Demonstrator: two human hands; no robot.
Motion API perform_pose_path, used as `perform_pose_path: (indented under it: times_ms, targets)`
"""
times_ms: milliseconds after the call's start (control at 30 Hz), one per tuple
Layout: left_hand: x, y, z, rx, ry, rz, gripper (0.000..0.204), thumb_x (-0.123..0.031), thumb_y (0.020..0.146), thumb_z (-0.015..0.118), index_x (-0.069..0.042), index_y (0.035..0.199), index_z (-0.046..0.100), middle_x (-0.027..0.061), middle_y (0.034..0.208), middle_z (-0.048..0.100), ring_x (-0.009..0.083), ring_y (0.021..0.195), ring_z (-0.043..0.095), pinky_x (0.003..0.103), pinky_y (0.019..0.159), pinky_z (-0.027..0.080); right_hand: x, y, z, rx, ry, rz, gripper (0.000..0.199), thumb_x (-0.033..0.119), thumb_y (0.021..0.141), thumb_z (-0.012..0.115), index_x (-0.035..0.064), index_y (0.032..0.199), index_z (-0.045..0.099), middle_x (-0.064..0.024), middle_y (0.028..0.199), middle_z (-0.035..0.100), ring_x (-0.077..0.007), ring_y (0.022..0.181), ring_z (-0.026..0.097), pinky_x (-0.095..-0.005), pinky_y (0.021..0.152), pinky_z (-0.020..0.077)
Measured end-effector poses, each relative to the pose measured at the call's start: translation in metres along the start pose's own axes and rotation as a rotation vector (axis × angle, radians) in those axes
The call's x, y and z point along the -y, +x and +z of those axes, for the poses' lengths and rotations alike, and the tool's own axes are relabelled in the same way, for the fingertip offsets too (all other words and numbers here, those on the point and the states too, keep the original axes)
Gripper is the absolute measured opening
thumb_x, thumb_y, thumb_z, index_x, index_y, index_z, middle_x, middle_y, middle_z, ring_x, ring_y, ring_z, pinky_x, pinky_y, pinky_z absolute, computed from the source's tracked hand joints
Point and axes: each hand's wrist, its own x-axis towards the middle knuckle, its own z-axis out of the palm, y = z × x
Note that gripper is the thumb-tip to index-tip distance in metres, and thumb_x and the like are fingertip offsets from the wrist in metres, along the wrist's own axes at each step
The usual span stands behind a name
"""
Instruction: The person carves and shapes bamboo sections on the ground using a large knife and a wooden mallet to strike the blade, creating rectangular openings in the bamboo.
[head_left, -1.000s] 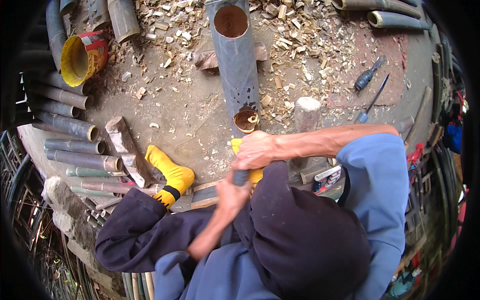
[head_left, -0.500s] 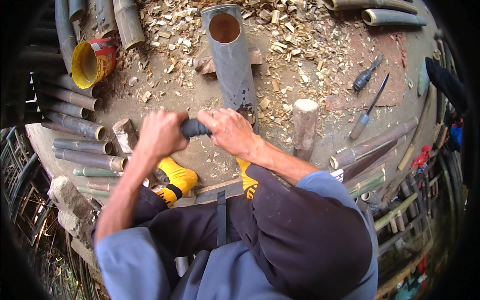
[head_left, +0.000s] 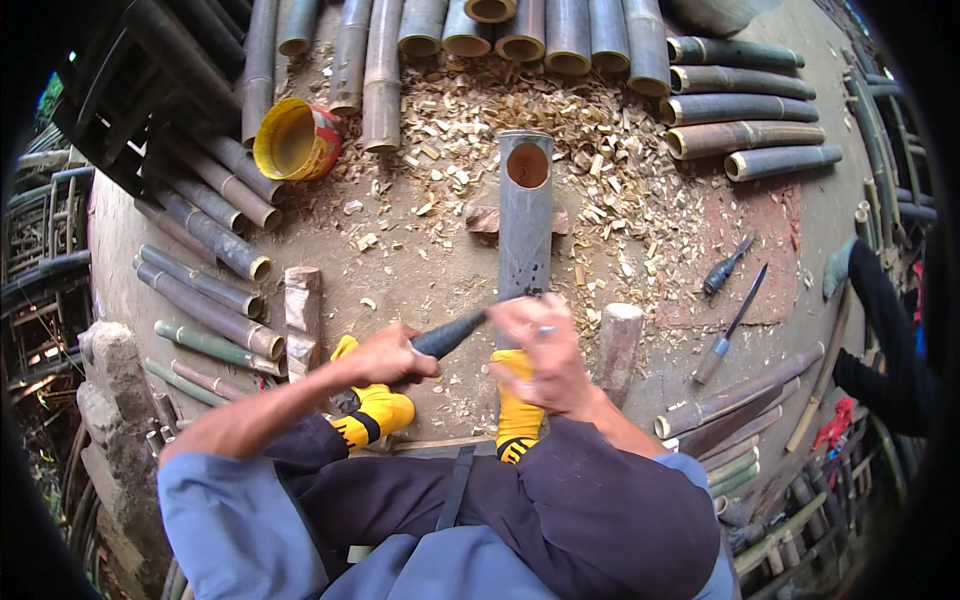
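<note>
My left hand (head_left: 392, 357) is closed around a dark tool with a black-wrapped handle (head_left: 450, 335), slanting up toward the right. Motion smears my right hand (head_left: 548, 350), at the tool's far end; whether its fingers grip the tool is unclear. Just beyond it, a thick grey bamboo tube (head_left: 525, 245) with an oval cut-out near its far end lies pointing away from me. A reddish wooden block (head_left: 483, 219) props that tube up. My right foot in a yellow sock (head_left: 520, 395) is at the tube's near end, partly behind my right hand.
Wood chips (head_left: 610, 190) cover the ground around the tube. Short posts (head_left: 620, 350) stand at both sides. A chisel-like tool (head_left: 728, 264) and a knife (head_left: 730, 325) lie to the right. Bamboo lengths (head_left: 568, 40) ring the area, with a red and yellow bucket (head_left: 296, 140) at left.
The view has shifted, showing more bamboo at the far side. My hands have moved apart along the tool, which now shows a longer dark stretch between them. My right hand has become blurred.
</note>
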Motion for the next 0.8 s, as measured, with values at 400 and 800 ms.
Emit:
perform_pose_path:
  times_ms: [400, 800]
  targets:
    - [-0.024, 0.054, 0.124, 0.142, -0.589, 0.365, 0.072, -0.038, 0.074, 0.072, 0.006, 0.124, 0.045, 0.0159, 0.107, 0.058, 0.0234, 0.098, 0.059, 0.038, 0.085, 0.048, 0.011, -0.113, 0.002, -0.168, 0.414, 0.751, 0.047, 0.016, 0.082, 0.058, 0.0046, 0.126, 0.048, -0.0178, 0.104, 0.061, -0.0232, 0.092, 0.062, -0.0330, 0.078, 0.0483]
    - [-0.040, 0.127, 0.139, -0.086, 0.050, 0.577, 0.018, -0.010, 0.082, 0.062, 0.004, 0.092, 0.062, 0.0149, 0.070, 0.063, 0.0215, 0.069, 0.065, 0.037, 0.063, 0.052, -0.035, -0.100, -0.022, 0.160, -0.139, 0.715, 0.054, 0.010, 0.067, 0.064, 0.0185, 0.120, 0.058, -0.0114, 0.084, 0.062, -0.0300, 0.071, 0.061, -0.0380, 0.065, 0.0501]
